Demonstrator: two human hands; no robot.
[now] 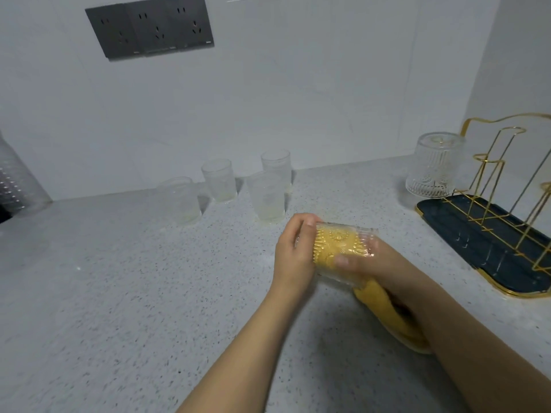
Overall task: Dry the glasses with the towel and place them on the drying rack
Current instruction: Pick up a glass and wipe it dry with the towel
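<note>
A clear patterned glass [362,238] lies on its side in the air above the counter, held between both hands. My left hand [293,257] grips its base end. My right hand [372,263] holds its open end, with the yellow towel [390,317] stuffed inside the glass and trailing under my right wrist. Several more glasses stand upright near the wall, the nearest one [267,198] just beyond my left hand. One glass [433,168] hangs upside down on a peg of the gold wire drying rack [507,174] at the right.
The rack stands on a dark tray [465,234] with a gold rim at the counter's right edge. A grey outlet panel [149,25] is on the wall. A transparent dotted object [18,180] sits at the far left. The speckled grey counter [119,293] stretches left of my arms.
</note>
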